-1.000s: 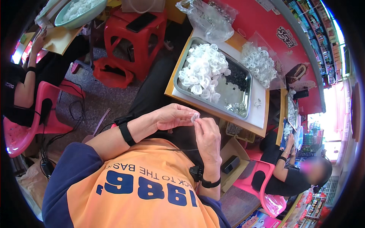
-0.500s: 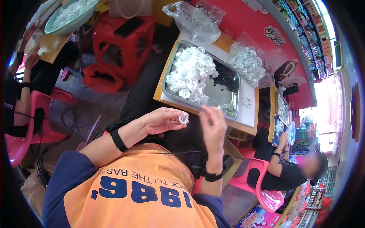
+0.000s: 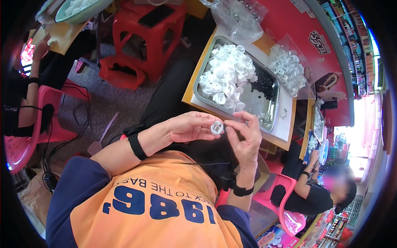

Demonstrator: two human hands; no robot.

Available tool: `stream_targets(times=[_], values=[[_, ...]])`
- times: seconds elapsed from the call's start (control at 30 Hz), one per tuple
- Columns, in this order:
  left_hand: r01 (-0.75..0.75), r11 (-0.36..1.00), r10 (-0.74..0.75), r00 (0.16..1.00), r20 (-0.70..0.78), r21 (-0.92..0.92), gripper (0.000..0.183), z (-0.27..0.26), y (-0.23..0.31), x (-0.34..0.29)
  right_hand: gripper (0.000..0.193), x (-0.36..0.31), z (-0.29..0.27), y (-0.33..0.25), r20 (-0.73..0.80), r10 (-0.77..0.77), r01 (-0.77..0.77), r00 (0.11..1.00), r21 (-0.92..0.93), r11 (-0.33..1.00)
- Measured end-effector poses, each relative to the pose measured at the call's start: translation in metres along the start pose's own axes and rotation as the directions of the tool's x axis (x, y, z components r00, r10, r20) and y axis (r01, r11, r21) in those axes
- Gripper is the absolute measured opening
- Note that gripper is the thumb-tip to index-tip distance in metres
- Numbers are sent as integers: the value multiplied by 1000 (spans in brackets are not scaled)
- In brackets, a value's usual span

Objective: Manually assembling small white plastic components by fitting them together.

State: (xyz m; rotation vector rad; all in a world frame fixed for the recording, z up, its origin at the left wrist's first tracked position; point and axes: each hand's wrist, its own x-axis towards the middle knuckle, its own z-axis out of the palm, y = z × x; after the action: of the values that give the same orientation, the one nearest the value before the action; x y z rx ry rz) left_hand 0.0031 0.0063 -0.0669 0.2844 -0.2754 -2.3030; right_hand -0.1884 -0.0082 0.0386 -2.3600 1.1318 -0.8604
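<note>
Between the fingertips of my left hand (image 3: 189, 127) is a small round whitish plastic part (image 3: 216, 127), with a hollow middle facing up. My right hand (image 3: 245, 139) has its thumb and forefinger drawn together right beside the part's edge; whatever they pinch, if anything, is too small to make out. Just beyond both hands stands a metal tray (image 3: 206, 106). A heap of similar white plastic parts (image 3: 227, 72) fills its left side. Small black pieces (image 3: 263, 86) lie toward the right, and little clear or metallic pieces (image 3: 264, 118) sit in the near right corner.
A plastic bag of white parts (image 3: 286, 68) lies right of the tray, another clear bag (image 3: 240, 18) behind it. To the left are a red stool (image 3: 144, 41) carrying a phone (image 3: 156, 15) and a seated person's arm (image 3: 33, 91). Another person (image 3: 310, 190) sits at right.
My right hand has come from the tray's near edge down to the white part. My left hand still holds that part. The view has shifted, so the surroundings sit farther right.
</note>
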Motion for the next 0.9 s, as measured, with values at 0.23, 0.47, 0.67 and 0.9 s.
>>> stream_targets(times=[0.23, 0.47, 0.67, 0.9], values=[[36, 999, -36, 997, 69, -2, 37, 4, -3, 0, 11, -15, -8, 15, -235, 125, -141, 964, -55, 988], [59, 998, -60, 997, 58, 19, 35, 6, -7, -3, 15, 13, -49, 113, -240, 477, -522, 845, -179, 834], [27, 999, -30, 993, 118, 29, 33, 1, -6, -3, 16, 36, -37, 126, -213, 478, -518, 852, -215, 828], [73, 997, -72, 986, 152, 2, 30, 10, 1, -6, 17, 41, -27, 119, -213, 426, -472, 879, -266, 841]])
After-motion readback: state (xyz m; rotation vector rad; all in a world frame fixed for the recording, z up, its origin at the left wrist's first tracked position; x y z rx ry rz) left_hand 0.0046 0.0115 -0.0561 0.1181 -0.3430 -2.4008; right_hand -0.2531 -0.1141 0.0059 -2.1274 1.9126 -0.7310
